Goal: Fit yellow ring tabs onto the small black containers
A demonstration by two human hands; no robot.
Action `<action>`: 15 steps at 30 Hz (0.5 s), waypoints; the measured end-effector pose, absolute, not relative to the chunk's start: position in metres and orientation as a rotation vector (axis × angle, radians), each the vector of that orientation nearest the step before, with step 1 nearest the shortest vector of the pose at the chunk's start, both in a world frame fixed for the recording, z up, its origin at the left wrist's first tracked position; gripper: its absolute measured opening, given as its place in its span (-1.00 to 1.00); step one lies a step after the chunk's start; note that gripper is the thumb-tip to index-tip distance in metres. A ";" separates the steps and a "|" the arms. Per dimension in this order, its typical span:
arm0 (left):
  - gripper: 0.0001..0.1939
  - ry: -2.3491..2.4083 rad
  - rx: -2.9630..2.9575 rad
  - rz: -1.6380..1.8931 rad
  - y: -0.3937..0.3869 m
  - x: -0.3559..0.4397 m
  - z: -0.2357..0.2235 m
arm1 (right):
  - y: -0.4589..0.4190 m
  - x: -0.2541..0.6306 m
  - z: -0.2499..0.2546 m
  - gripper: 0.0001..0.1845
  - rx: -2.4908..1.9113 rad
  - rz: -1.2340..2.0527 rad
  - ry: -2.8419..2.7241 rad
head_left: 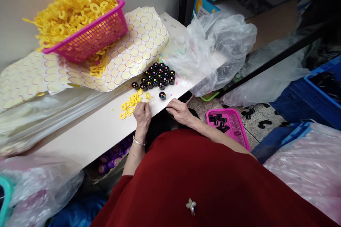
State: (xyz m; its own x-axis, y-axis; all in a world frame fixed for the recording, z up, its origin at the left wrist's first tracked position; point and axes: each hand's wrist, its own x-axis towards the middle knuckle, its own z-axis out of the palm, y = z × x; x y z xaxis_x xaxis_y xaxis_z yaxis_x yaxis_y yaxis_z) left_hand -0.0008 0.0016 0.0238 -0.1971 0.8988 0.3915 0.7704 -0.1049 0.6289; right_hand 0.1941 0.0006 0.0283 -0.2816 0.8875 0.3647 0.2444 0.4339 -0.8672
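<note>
My left hand (143, 113) is closed, knuckles up, at the front part of the white tabletop (80, 134), beside a small pile of yellow plastic rings (130, 110). One yellow ring (147, 95) is just beyond its fingertips; I cannot tell whether they touch. My right hand (181, 111) is at the table's front edge, thumb and fingers pressed together; whatever is in them is hidden. A single round black piece (162, 95) with coloured dots sits between and beyond my hands. Behind it stands a cluster of similar black pieces (157, 74) with pink, yellow and blue dots.
A pink basket (93, 35) heaped with yellow pieces rests on sticker sheets (141, 39) at the back left. Clear plastic bags (223, 42) lie at the right. Below, on the floor, are a pink basket (237, 127) with black parts and a blue crate (295, 92).
</note>
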 end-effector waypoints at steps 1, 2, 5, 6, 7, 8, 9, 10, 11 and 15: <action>-0.76 1.886 1.841 1.269 -0.004 -0.001 0.029 | 0.001 0.190 0.032 -0.86 -1.000 0.955 -1.716; -0.77 1.804 1.829 1.333 -0.009 0.000 0.034 | 0.001 0.185 0.036 -0.83 -1.033 1.042 -1.646; -0.81 1.651 2.018 1.435 -0.024 0.010 0.041 | 0.002 0.169 0.047 -0.56 -1.099 1.282 -1.410; -0.83 1.614 2.131 1.444 -0.028 0.015 0.040 | 0.002 0.165 0.049 -0.47 -1.099 1.324 -1.357; -0.85 1.579 2.243 1.440 -0.031 0.021 0.038 | 0.002 0.162 0.051 -0.42 -1.100 1.339 -1.326; -0.86 1.551 2.339 1.436 -0.033 0.027 0.034 | 0.002 0.159 0.052 -0.42 -1.108 1.333 -1.317; -0.87 1.536 2.409 1.436 -0.035 0.033 0.030 | 0.001 0.158 0.052 -0.44 -1.123 1.316 -1.324; -0.87 1.531 2.445 1.442 -0.037 0.038 0.027 | 0.001 0.158 0.050 -0.48 -1.144 1.292 -1.338; -0.87 1.525 2.448 1.440 -0.037 0.042 0.024 | 0.001 0.160 0.049 -0.50 -1.163 1.268 -1.352; -0.85 1.493 2.144 1.352 -0.032 0.046 0.023 | 0.009 0.175 0.039 -0.50 -1.217 1.176 -1.352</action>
